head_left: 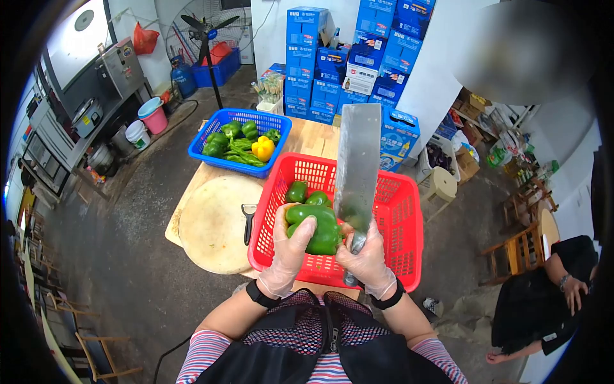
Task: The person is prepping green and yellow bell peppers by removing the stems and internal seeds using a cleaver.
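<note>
My left hand (pixel 289 251), in a clear glove, grips a green bell pepper (pixel 318 225) over the red basket (pixel 398 256). In my right hand (pixel 369 261), also gloved, is the handle of a cleaver (pixel 358 160), its broad blade pointing up and away from me. The fingers of my right hand are right at the pepper's end. Behind the held pepper, more green peppers (pixel 298 191) lie in the red basket. A peeler (pixel 249 224) with a black handle rests at the edge of the round cutting board (pixel 220 224), left of the basket.
A blue basket (pixel 197 153) holds green peppers, long green chillies and a yellow pepper (pixel 263 148) on the wooden table (pixel 313 137). Stacked blue boxes (pixel 307 64) stand behind. At right are a stool (pixel 441 184) and a seated person in black (pixel 543 301).
</note>
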`<action>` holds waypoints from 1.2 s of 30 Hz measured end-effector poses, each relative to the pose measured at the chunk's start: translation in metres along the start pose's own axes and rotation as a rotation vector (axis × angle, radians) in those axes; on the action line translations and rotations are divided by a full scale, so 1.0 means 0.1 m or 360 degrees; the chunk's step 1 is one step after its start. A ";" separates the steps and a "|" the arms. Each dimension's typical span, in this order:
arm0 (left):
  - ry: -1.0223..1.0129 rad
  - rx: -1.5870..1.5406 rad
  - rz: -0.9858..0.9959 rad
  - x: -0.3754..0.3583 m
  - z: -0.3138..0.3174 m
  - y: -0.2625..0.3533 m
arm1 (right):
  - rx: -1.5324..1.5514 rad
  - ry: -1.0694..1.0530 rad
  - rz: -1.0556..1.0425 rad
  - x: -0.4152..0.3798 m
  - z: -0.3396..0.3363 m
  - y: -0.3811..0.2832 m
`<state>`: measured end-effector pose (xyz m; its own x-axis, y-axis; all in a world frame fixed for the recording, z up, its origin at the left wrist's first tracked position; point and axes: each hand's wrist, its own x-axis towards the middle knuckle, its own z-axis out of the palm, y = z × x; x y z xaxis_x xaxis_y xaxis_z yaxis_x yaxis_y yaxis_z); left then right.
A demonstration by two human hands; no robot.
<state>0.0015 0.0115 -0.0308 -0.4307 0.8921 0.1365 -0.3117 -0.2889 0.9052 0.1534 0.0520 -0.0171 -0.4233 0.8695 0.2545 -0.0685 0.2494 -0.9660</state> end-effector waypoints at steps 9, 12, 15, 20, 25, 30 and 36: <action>0.0030 -0.0235 -0.0121 -0.04 0.02 -0.03 | -0.0328 0.0109 -0.0050 0.00 -0.08 -0.09; -0.0159 -0.0410 -0.0665 -0.04 -0.01 0.09 | 0.0129 0.0012 0.0006 0.06 -0.09 -0.07; -0.0216 -0.0521 -0.0888 -0.02 -0.01 0.06 | 0.0476 -0.0048 0.0299 0.07 -0.13 -0.22; -0.0406 -0.0597 -0.1094 -0.04 -0.08 0.12 | 0.0778 -0.0107 0.0682 0.07 -0.18 -0.12; -0.0293 -0.0547 -0.1091 -0.07 -0.08 0.10 | 0.0750 -0.0171 0.0650 0.09 -0.19 -0.13; -0.0155 -0.0399 -0.0914 -0.07 -0.10 0.06 | 0.0638 -0.0175 0.0418 0.07 -0.05 -0.14; -0.0026 -0.0364 -0.0673 -0.07 -0.16 -0.05 | 0.0214 0.0029 0.0086 0.07 0.06 -0.03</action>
<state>-0.0072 0.0012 -0.0422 -0.2130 0.9527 -0.2168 -0.6356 0.0334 0.7713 0.1452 0.0549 -0.0127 -0.4131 0.8881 0.2018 -0.1671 0.1438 -0.9754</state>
